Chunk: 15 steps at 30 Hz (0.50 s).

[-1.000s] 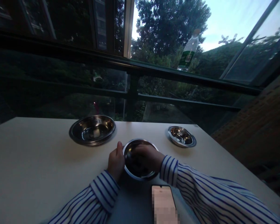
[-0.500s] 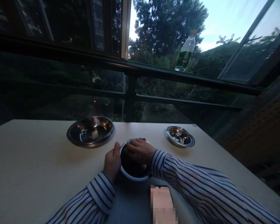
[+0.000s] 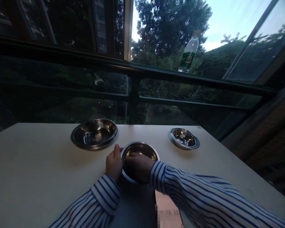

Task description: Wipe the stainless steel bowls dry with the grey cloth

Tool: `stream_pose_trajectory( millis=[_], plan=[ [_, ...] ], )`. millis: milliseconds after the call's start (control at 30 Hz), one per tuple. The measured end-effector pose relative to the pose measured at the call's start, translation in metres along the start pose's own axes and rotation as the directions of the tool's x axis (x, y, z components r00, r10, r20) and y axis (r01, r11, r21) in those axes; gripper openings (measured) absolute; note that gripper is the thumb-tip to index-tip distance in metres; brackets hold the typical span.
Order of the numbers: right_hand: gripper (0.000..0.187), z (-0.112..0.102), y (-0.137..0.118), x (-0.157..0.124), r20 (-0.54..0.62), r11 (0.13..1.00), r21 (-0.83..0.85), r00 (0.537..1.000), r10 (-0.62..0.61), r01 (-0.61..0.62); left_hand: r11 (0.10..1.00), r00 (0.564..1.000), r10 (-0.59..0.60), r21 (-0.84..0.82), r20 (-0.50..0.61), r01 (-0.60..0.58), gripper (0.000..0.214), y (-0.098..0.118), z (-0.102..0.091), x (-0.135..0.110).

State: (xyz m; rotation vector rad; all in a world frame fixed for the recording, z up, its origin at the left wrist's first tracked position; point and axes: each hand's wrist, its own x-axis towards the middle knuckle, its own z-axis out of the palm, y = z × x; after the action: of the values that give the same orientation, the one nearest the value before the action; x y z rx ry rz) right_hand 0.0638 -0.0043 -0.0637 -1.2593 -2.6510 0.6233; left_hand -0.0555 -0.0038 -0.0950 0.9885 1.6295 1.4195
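Phone: a dark-edged phone with a pale pink screen [image 3: 166, 201] is lying on the white table [image 3: 49, 167], partly under the right sleeve.
Left grip: the left hand [image 3: 114, 164] is holding the near bowl's left side, thumb up beside the rim.
Right grip: the right hand [image 3: 140, 167] is reaching inside over the near-right rim; I can't tell whether its fingers are pinching or spread.
Bowl: the round, shiny silver metal bowl [image 3: 147, 152] is standing on the table between the hands.
Handling: it is looking light, stiff and hard to break, its polished wall probably slippery; the rim is offering the surest hold.
Far right: a small, shiny, wide-rimmed metal bowl [image 3: 184, 138] is sitting apart.
Far left: a stack of wide, shallow silver metal basins [image 3: 94, 134] is resting near the table's back edge.
Beyond: a dark metal railing [image 3: 156, 75] is running across, a clear, green-labelled plastic bottle [image 3: 189, 55] showing above it.
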Motion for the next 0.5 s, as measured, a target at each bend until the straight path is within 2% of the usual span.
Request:
stream_pose_trajectory(
  millis=[67,133,200,300,367,500],
  plan=[
    [0.021,-0.010,0.004,-0.003,0.056,0.992,-0.123,0.998,0.015,-0.009,1.000,1.000,0.000,0.009,0.011,0.000,0.056,0.001,0.000,0.000],
    [0.011,-0.026,0.010,-0.008,0.053,0.968,-0.247,0.997,0.063,-0.048,1.000,1.000,0.006,0.013,0.022,-0.006,0.055,0.002,0.000,0.000],
    [0.018,-0.043,0.018,-0.013,-0.021,0.943,-0.321,0.996,0.086,-0.088,1.000,0.999,0.004,0.005,0.045,-0.004,0.057,0.001,0.000,-0.001],
    [0.030,-0.059,0.030,-0.015,-0.192,0.917,-0.361,0.976,0.103,-0.168,1.000,0.995,0.006,-0.030,0.101,-0.003,0.062,-0.001,0.001,-0.002],
    [0.031,-0.060,0.038,-0.010,-0.245,0.915,-0.351,0.963,0.116,-0.200,0.998,0.992,0.012,-0.059,0.123,-0.005,0.066,-0.002,0.002,-0.002],
    [0.027,-0.045,0.040,0.009,-0.217,0.937,-0.318,0.973,0.077,-0.145,0.997,0.991,0.006,-0.079,0.137,0.005,0.068,-0.003,0.003,-0.003]
  ],
)
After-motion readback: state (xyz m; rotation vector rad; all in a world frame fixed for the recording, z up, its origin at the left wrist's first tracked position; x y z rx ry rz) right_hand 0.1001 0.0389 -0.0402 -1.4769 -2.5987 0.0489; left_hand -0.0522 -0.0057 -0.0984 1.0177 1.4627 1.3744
